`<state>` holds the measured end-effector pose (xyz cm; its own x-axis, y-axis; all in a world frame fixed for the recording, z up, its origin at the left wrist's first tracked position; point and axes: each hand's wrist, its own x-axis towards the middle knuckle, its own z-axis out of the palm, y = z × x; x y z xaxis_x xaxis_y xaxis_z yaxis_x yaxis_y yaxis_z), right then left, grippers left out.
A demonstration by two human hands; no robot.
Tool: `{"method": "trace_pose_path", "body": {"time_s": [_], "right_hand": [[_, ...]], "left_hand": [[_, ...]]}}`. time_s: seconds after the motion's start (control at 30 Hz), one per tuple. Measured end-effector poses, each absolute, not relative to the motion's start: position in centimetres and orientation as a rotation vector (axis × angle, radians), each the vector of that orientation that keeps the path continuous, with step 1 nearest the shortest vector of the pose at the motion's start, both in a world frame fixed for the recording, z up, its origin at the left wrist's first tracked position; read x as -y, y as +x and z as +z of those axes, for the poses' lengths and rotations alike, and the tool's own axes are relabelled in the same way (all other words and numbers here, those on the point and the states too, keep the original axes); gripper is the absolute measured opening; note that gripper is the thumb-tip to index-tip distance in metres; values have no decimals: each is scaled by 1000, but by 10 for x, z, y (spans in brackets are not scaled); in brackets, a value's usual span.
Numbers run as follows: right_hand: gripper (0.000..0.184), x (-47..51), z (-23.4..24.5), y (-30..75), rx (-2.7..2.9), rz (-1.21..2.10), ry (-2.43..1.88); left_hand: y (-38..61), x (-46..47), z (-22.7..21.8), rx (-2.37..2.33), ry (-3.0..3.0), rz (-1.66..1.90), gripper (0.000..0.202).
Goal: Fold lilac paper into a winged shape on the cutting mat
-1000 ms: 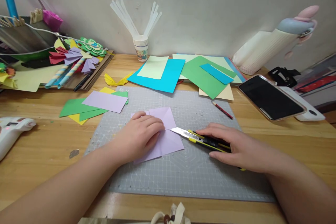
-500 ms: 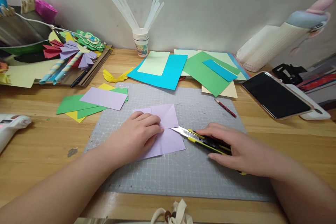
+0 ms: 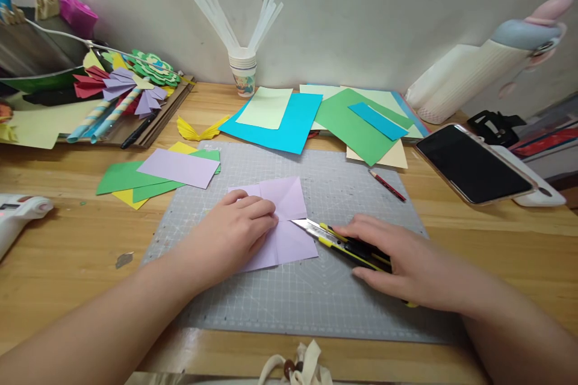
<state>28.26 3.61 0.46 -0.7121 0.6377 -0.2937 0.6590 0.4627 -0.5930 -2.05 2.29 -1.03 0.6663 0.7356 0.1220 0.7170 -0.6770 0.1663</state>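
A creased light-purple sheet of paper (image 3: 293,240) lies on the grey cutting mat (image 3: 316,307), with a slit running in from its right edge. My left hand (image 3: 241,222) presses on the sheet's left part, fingers curled and close together, holding it against the mat; some of the sheet is hidden under the hand. In my right hand (image 3: 392,258) is a black and yellow utility knife (image 3: 347,243), gripped along its handle. Its blade points left, and the tip sits in the slit near the middle of the sheet.
Green, yellow and purple paper strips (image 3: 178,168) overlap the mat's upper left. Behind it lie a blue sheet (image 3: 275,138) and a green sheet (image 3: 361,126). A red pencil (image 3: 387,185) rests at the mat's right, near a phone (image 3: 474,162). Paper cups (image 3: 244,72) hold white sticks.
The knife and my right hand have shifted slightly left, bringing the blade tip a little further along the slit. My left hand and the purple sheet stay nearly still.
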Motion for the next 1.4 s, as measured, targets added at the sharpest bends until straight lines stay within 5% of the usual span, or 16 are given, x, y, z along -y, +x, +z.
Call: {"method": "trace_pose_path", "body": {"time_s": [0.33, 0.53, 1.4], "right_hand": [[50, -37, 10, 296, -2737, -1238, 1101], [43, -54, 6, 313, -2734, -1071, 1625], [46, -32, -2, 282, -2707, -1165, 1213]], "left_hand": [[-22, -23, -11, -1203, 2758, 347, 24], [-24, -24, -10, -1184, 2746, 410, 24], [-23, -23, -8, -1168, 2820, 342, 23]]}}
